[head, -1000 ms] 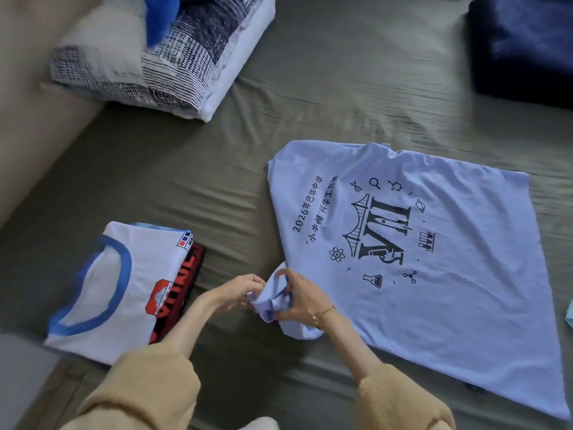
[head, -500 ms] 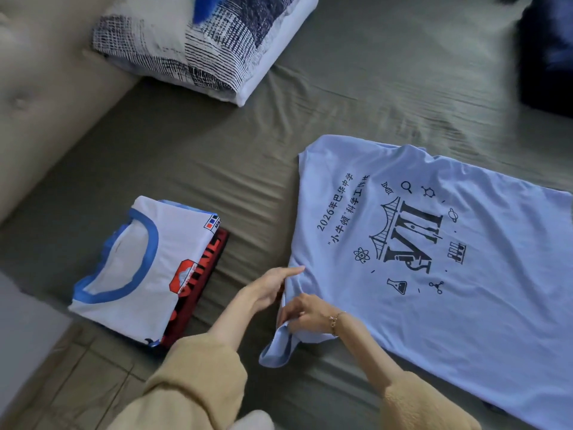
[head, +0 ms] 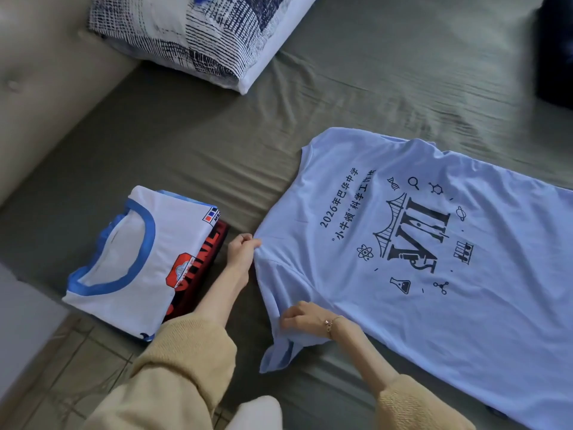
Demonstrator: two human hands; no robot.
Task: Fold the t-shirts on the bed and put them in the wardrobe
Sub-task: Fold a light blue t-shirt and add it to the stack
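At the far left, a padded beige headboard (head: 40, 88) runs along the edge of the bed (head: 186, 144), whose olive sheet lies in soft wrinkles. Up beyond both hands rests a pillow (head: 198, 38) in a white case with a dark blue crosshatch print. Just to the left of the left hand sits a folded stack: a white t-shirt with a blue collar (head: 136, 259) on top, and under it a black t-shirt with red lettering (head: 201, 265) whose edge shows next to the wrist. The left hand (head: 242, 252), coming out of a tan knit sleeve (head: 186, 361), pinches the near left edge of the light blue t-shirt (head: 418, 290) between thumb and curled fingers. That shirt lies spread flat on the sheet to the right of this hand, its printed side up with dark science symbols and Chinese text. Nearer the person and to the right of the left hand, the right hand (head: 305, 316), a thin bracelet (head: 330, 324) at its wrist, grips a fold of the same shirt with curled fingers, just above the sleeve that hangs bunched over the bed's near edge. Far to the right of both hands, at the top corner, lies a dark blue cloth (head: 555, 51), blurred.
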